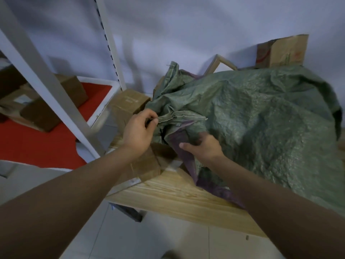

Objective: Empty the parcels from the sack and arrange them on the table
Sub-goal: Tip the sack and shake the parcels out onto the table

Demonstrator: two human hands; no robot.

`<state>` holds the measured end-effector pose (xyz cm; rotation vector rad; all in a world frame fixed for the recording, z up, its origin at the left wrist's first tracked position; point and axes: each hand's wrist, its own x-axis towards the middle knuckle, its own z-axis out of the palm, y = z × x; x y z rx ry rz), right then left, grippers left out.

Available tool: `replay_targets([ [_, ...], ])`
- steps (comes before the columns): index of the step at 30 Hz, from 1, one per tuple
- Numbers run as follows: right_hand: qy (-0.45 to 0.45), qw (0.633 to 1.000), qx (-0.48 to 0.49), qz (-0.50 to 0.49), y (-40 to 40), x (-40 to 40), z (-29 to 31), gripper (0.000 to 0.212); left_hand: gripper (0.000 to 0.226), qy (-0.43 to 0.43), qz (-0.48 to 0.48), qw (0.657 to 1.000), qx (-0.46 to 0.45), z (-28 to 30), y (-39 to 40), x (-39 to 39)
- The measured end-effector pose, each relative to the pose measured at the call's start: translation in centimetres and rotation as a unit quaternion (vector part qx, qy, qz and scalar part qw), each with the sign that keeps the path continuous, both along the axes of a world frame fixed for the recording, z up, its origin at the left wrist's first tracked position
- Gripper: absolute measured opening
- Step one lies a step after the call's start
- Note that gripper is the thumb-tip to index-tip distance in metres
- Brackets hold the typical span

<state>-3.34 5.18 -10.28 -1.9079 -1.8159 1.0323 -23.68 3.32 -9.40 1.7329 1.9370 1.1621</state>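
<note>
Left hand (139, 131): stitched hem of the green sack (252, 118) is pinched between thumb and curled fingers. Right hand (202, 148): sack fabric near its purple lining is gripped, fingers curled into the folds, thumb out toward 9 o'clock. Sack is slumped across the wooden surface (177, 195), filling the 3 o'clock side. One taped parcel (149, 161) is seen on the surface under the left wrist, touching the sack's mouth. A second parcel (128, 102) lies at 11 o'clock of the left hand. Cardboard box (281, 51) stands at 1 o'clock behind the sack. White shelf rack (61, 101) with brown boxes (72, 90) at 9–10 o'clock.
</note>
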Motion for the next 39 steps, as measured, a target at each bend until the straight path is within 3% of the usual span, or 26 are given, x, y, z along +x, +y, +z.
replay_targets([
  [3,0.023,1.0,0.006,0.007,-0.5,-1.4,0.0,0.032,0.006,-0.102,-0.007,0.995,-0.011,2.1,-0.1,-0.5],
  [4,0.031,0.999,0.015,0.005,-0.8,-1.7,0.2,0.026,0.01,-0.131,0.005,0.991,-0.014,2.8,-0.1,-0.7],
  [6,0.049,0.997,0.055,-0.015,-1.2,-1.9,0.5,0.039,0.012,-0.169,0.041,0.984,-0.034,3.8,0.2,-1.1],
  [9,0.078,0.98,0.184,-0.011,-2.2,-1.3,1.4,0.028,0.008,-0.243,0.159,0.956,-0.05,4.6,0.6,-1.8],
  [11,0.073,0.959,0.273,0.034,-3.2,-0.8,1.9,0.02,0.033,-0.284,0.223,0.931,-0.061,5.4,0.0,-1.4],
  [14,0.041,0.925,0.365,0.095,-4.3,-0.6,2.2,0.031,0.063,-0.258,0.212,0.939,-0.089,5.7,-2.6,0.9],
  [19,-0.05,0.866,0.443,0.228,-6.2,-0.9,3.3,0.038,0.097,-0.293,0.169,0.936,-0.1,6.7,-6.0,4.8],
  [21,-0.073,0.836,0.47,0.274,-7.3,-0.9,3.8,0.038,0.082,-0.292,0.144,0.934,-0.145,7.2,-6.9,6.0],
  [23,-0.072,0.82,0.488,0.291,-8.6,-0.5,4.1,0.037,0.046,-0.291,0.167,0.933,-0.132,6.8,-7.5,6.5],
  [26,-0.084,0.844,0.435,0.304,-10.7,1.1,4.3,0.058,0.008,-0.381,0.231,0.893,-0.072,6.4,-8.5,5.9],
  [29,-0.182,0.883,0.311,0.302,-12.5,4.7,3.2,0.103,0.012,-0.486,0.262,0.831,-0.062,7.1,-9.8,6.3],
  [31,-0.228,0.892,0.269,0.283,-13.8,7.5,2.1,0.12,0.017,-0.527,0.264,0.805,-0.066,7.3,-10.6,6.7],
  [36,-0.39,0.855,0.203,0.275,-16.0,13.2,-0.1,0.129,0.04,-0.572,0.26,0.777,-0.043,8.5,-11.9,8.2],
  [39,-0.419,0.85,0.2,0.249,-16.9,15.4,-0.8,0.124,0.043,-0.576,0.263,0.773,-0.024,9.8,-12.8,9.2],
])
